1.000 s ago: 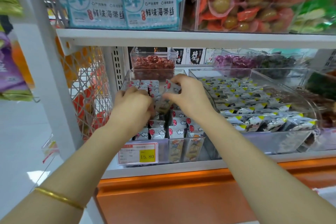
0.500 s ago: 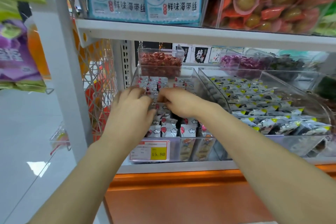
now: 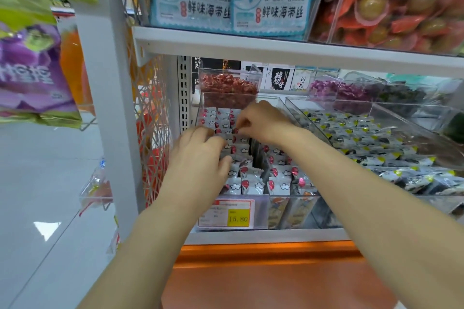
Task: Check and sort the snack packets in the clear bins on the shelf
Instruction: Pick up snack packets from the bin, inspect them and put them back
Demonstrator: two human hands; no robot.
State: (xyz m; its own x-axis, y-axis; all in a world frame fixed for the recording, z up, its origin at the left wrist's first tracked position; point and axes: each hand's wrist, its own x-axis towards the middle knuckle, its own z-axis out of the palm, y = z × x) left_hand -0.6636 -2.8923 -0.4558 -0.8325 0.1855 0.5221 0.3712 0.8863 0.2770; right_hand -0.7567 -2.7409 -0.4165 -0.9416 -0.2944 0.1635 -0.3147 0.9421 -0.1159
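Snack packets [image 3: 251, 184], white with red dots, stand in rows in the left clear bin [image 3: 261, 211] on the lower shelf [image 3: 263, 236]. They look light, soft and crinkly, and are probably best pinched by the sealed top edge. The right hand [image 3: 266, 120] pinches one. The left hand [image 3: 200, 158] curls among them, but its grip cannot be told.

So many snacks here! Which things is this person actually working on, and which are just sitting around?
Being worked on: left hand, right hand, red-and-white packets, their clear bin.
Just sitting there: yellow-cornered packets next door, red snack tub behind, price tag, seaweed bags above, purple bags at left.
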